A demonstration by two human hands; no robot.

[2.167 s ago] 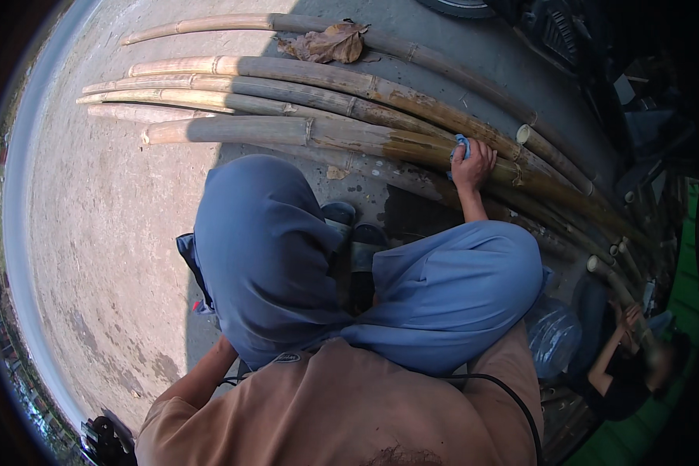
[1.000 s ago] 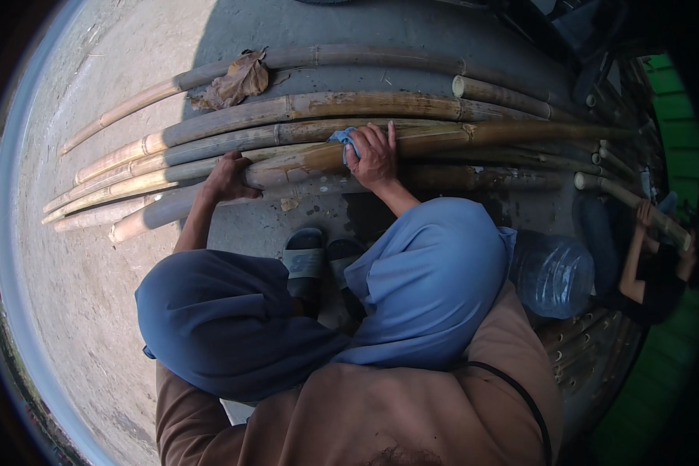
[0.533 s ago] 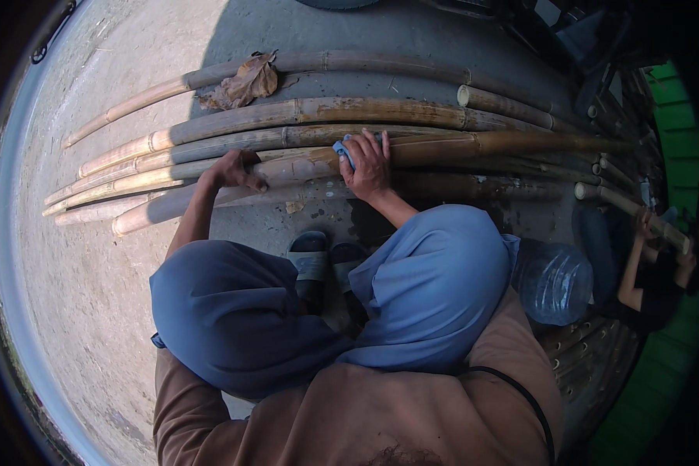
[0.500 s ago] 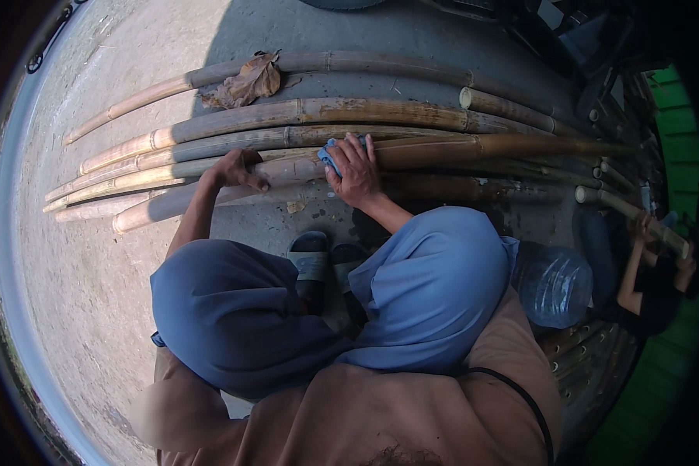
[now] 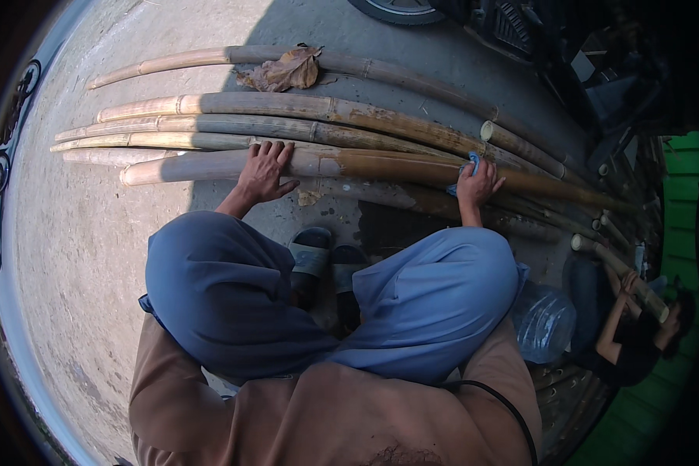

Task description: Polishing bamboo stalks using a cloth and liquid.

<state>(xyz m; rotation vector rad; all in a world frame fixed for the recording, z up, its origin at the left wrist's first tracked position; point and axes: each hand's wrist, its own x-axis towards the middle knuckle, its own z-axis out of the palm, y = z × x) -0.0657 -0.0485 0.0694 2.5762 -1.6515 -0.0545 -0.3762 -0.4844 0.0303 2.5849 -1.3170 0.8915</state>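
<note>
A thick bamboo pole (image 5: 404, 166) lies across the ground in front of my knees. Its left part is pale and dry-looking; from the middle rightward it is darker brown. My left hand (image 5: 264, 177) rests on the pale part, fingers laid flat over the top and thumb held apart. Further right, my right hand (image 5: 478, 186) is closed round a blue cloth (image 5: 474, 161) and presses it against the brown stretch. Part of the cloth is hidden under the palm. Several other bamboo poles (image 5: 264, 103) lie alongside, just beyond this one.
A dry brown leaf (image 5: 286, 70) lies on the farthest pole. On the right are a clear plastic water jug (image 5: 544, 322) and another person (image 5: 625, 326) holding a short bamboo piece (image 5: 641, 291). A vehicle wheel (image 5: 400, 9) stands at the top.
My right hand has slid rightward along the pole with the blue cloth. My left hand has gone from curled at the pole's near side to flat on top. The view has shifted.
</note>
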